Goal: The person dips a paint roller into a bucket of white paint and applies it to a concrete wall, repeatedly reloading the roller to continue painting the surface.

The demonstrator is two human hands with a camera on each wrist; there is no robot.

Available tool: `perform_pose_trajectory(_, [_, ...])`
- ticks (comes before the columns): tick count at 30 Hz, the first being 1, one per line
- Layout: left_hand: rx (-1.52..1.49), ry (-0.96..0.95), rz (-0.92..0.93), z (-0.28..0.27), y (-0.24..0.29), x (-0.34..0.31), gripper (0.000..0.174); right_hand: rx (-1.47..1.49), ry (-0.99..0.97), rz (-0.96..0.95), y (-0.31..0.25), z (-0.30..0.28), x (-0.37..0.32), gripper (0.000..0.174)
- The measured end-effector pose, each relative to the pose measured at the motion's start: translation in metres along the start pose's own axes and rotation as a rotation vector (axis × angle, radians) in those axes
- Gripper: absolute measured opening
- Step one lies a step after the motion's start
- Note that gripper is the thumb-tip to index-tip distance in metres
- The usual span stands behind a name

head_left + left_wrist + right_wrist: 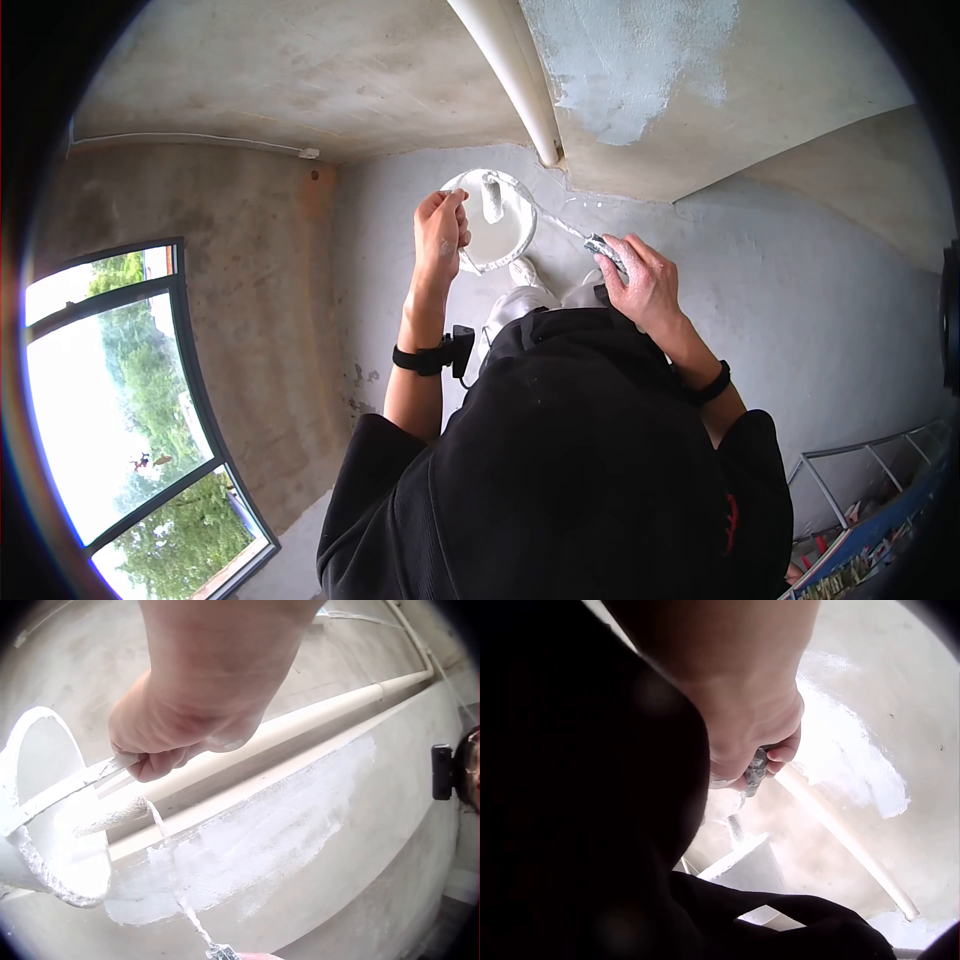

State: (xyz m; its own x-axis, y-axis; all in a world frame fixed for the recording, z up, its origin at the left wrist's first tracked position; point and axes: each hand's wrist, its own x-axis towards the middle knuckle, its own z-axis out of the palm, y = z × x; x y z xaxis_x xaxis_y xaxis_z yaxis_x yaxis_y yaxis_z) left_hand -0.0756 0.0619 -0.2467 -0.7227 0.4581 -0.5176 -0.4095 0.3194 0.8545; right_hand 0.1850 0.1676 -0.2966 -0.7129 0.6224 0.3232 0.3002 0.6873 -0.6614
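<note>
My left hand (pixel 439 232) grips the paint-coated handle (pixel 71 793) of a white bucket (pixel 531 232), fingers curled round it. The bucket is tilted in the left wrist view, with white paint along its rim. In my right hand (pixel 643 281) is the dark, paint-smeared grip (pixel 756 769) of a paint roller. Its thin, paint-covered rod runs left across the bucket's rim. The white roller sleeve (pixel 492 200) sits within the bucket opening, near the far side. White smears mark both hands. My right palm is hidden.
A pale pipe (pixel 512 75) runs down the wall to the floor beyond the bucket. Right of it, the wall carries a patch of fresh whitish paint (pixel 630 60). A window (pixel 120 400) is at left, and a metal-framed rack (pixel 870 530) stands at lower right. My shoe (pixel 523 270) is close to the bucket.
</note>
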Motion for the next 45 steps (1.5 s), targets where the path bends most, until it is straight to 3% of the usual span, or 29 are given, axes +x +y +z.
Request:
perform_pose_trajectory(18, [0.005, -0.006, -0.001, -0.002, -0.004, 0.001, 0.012, 0.052, 0.037, 0.034, 0.000, 0.004, -0.004, 0.019])
perform_pose_trajectory(28, [-0.033, 0.012, 0.012, -0.003, -0.008, 0.003, 0.010, 0.231, 0.109, 0.326, 0.028, 0.007, -0.018, 0.018])
perform_pose_trajectory(30, [-0.036, 0.010, 0.020, -0.001, -0.006, 0.002, 0.010, 0.256, 0.047, 0.390, 0.032, 0.002, -0.019, 0.019])
perform_pose_trajectory(39, [-0.052, -0.009, 0.033, 0.000, -0.006, 0.001, 0.012, 0.140, 0.076, 0.267, 0.027, -0.011, -0.018, 0.019])
perform_pose_trajectory(45, [-0.033, 0.011, 0.041, -0.002, -0.010, 0.003, 0.012, 0.165, 0.152, 0.286, 0.028, -0.006, -0.024, 0.018])
